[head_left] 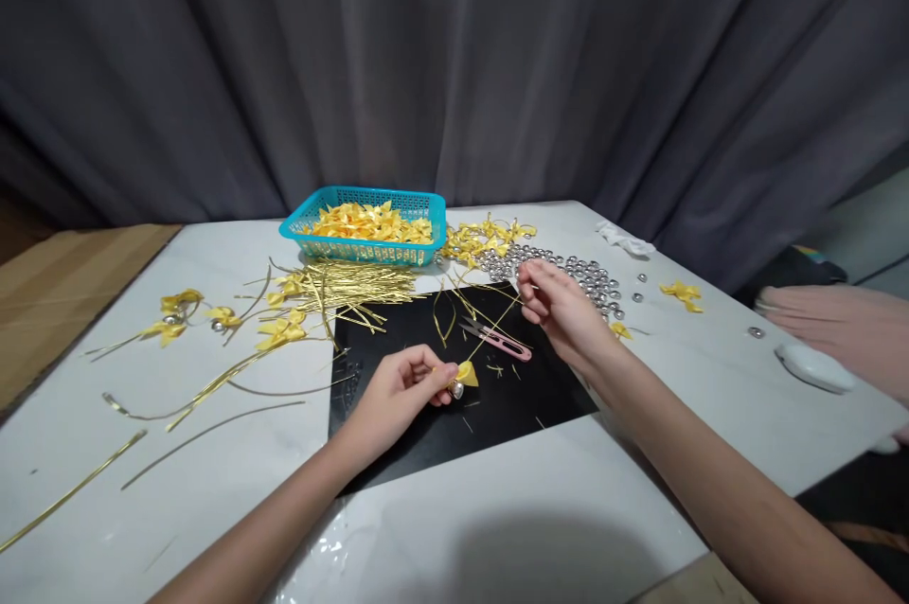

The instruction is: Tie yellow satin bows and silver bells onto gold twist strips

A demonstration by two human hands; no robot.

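Observation:
My left hand point(401, 388) pinches a yellow ribbon bow point(467, 374) between thumb and fingers, above the black mat point(418, 448). A small silver bell point(456, 390) hangs at the bow, partly covered by my fingertips. From the bow a thin gold wire tie point(490, 331) runs up to the right. Its far end meets the closed fingertips of my right hand point(561, 306). Pink-handled thread snips point(504, 342) lie on the mat between my hands, among short gold clippings.
A blue basket point(291, 227) full of yellow bows stands at the back. Before it lies a heap of gold ties point(362, 284). Many silver bells point(586, 277) spread behind my right hand. Finished-looking bows point(170, 315) lie left; a white mouse-shaped object point(815, 367) lies right.

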